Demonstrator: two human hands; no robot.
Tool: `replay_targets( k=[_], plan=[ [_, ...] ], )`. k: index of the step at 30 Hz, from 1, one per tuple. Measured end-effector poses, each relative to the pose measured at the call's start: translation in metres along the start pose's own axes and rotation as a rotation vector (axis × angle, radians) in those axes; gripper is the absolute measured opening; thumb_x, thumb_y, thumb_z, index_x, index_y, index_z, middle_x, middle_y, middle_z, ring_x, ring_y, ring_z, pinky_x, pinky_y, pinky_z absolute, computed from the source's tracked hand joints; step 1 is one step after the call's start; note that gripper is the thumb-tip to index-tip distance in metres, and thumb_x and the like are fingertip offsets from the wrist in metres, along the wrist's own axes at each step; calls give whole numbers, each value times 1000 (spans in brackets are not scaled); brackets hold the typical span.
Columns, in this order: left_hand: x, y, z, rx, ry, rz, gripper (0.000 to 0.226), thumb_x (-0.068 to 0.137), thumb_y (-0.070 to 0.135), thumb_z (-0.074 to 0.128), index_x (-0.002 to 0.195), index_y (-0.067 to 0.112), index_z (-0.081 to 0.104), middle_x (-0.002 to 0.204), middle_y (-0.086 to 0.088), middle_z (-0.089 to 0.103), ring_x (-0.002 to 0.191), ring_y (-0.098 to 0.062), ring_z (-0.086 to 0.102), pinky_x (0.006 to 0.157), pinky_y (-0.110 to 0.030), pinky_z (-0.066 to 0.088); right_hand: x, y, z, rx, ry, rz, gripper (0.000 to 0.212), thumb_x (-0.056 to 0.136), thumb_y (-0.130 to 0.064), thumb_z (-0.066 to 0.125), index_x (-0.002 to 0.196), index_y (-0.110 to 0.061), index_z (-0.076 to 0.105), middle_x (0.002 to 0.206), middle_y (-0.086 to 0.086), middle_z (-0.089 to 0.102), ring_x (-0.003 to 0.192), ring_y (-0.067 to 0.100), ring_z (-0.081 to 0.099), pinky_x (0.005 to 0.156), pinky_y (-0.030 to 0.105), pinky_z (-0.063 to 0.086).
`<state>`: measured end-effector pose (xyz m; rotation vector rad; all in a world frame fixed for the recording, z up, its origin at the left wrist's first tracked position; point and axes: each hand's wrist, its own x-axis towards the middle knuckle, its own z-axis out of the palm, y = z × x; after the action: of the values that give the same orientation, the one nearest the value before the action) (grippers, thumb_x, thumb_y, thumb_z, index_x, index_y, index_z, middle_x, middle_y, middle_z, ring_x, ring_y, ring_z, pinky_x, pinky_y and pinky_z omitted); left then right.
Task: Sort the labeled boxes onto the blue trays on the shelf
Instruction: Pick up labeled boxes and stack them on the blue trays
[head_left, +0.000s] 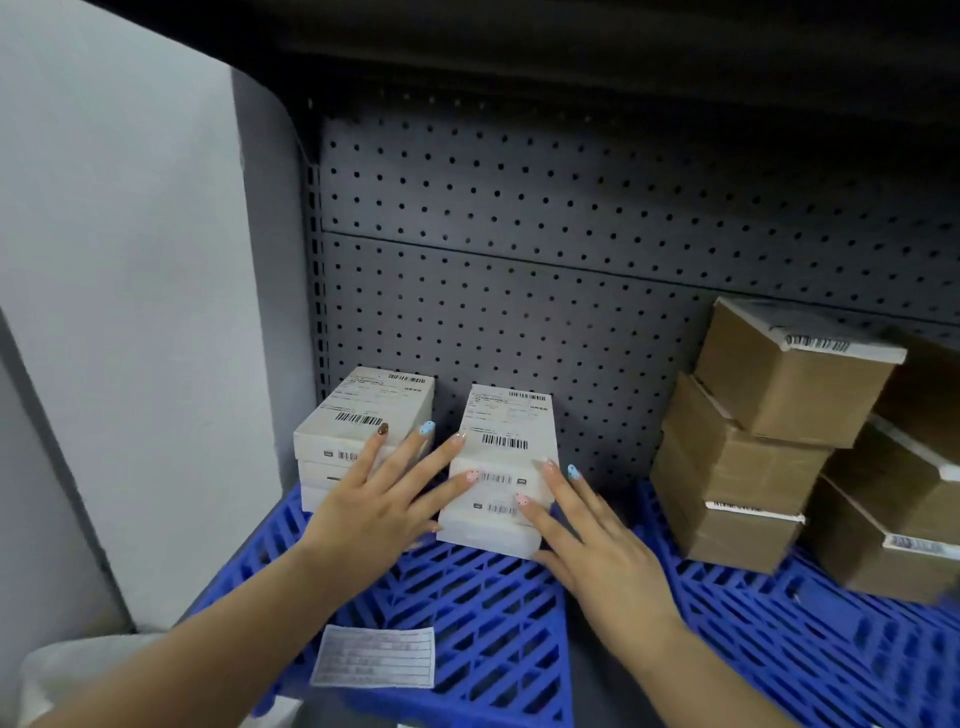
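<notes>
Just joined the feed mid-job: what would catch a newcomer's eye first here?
Two hands, the left hand and right hand, press flat against a stack of white boxes on the left blue tray. A second white stack sits just left of it, by the wall. On the right tray, brown cardboard boxes are piled against the pegboard.

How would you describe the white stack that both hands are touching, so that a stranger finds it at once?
Start at the left blue tray under the grey pegboard. Two white stacks stand at its back; take the right stack, nearer the brown cartons. Unlike the left stack in the corner, it has the left hand and right hand flat against its sides.
</notes>
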<state>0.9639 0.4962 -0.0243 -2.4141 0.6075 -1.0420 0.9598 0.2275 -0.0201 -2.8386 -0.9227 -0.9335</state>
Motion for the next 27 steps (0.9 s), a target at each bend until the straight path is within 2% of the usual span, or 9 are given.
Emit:
replay_targets(
  k=[5,10,12,14,17,20,22,24,27],
  plan=[
    [0,2,-1,-15,34,-31,60,94,40,33,149,28,13,157,-8,12,143,-32,5,109,-56,20,-1,5,11,27,-16,4,79,72,-25,79,138,-34,38,157,-8,10,135,23,35,61,28,58],
    [2,-1,-2,-72,0,-17,92,76,43,70,149,29,16,157,-8,14,141,-33,14,108,-56,20,-2,4,9,-3,-17,6,85,67,-19,83,138,-33,39,155,-5,17,134,24,36,72,28,56],
    [3,-3,-2,-69,33,-5,86,79,45,66,149,29,17,156,-7,16,140,-33,18,108,-56,22,-2,4,8,-33,26,-30,77,73,-23,78,139,-32,38,155,-4,17,135,23,34,81,31,54],
    [4,-6,-2,-59,80,27,71,88,46,53,148,30,18,156,-5,16,139,-32,23,107,-56,24,-4,5,6,-81,82,-67,66,83,-29,68,141,-30,37,154,-3,20,136,22,31,95,35,47],
    [6,-11,-2,-43,103,69,59,94,45,37,148,29,20,156,-1,18,138,-30,28,105,-56,28,-4,8,4,-127,103,-36,74,79,-28,72,143,-26,34,152,-2,26,137,22,29,105,39,35],
    [6,-12,4,-21,104,76,60,94,46,41,148,30,20,155,3,20,138,-29,28,106,-56,27,-3,6,7,-165,117,-34,59,90,-30,55,143,-24,32,153,-1,23,137,22,28,106,39,35],
    [8,-12,6,-17,122,79,70,88,44,56,148,30,22,155,3,21,138,-29,26,107,-57,25,-1,4,11,-155,127,-28,55,91,-32,44,143,-23,30,154,-1,20,138,22,27,107,39,34],
    [9,-12,5,-46,143,87,84,75,31,72,146,29,27,154,2,23,137,-30,25,106,-57,24,-2,2,15,-144,134,-12,58,90,-29,51,144,-23,30,154,-1,18,138,23,26,107,40,34],
    [10,-11,5,-86,145,79,94,65,19,78,145,28,29,153,1,25,136,-30,28,106,-58,23,-2,-1,17,-129,141,27,73,79,-24,73,142,-22,35,153,0,24,138,23,28,106,41,34]
  ],
)
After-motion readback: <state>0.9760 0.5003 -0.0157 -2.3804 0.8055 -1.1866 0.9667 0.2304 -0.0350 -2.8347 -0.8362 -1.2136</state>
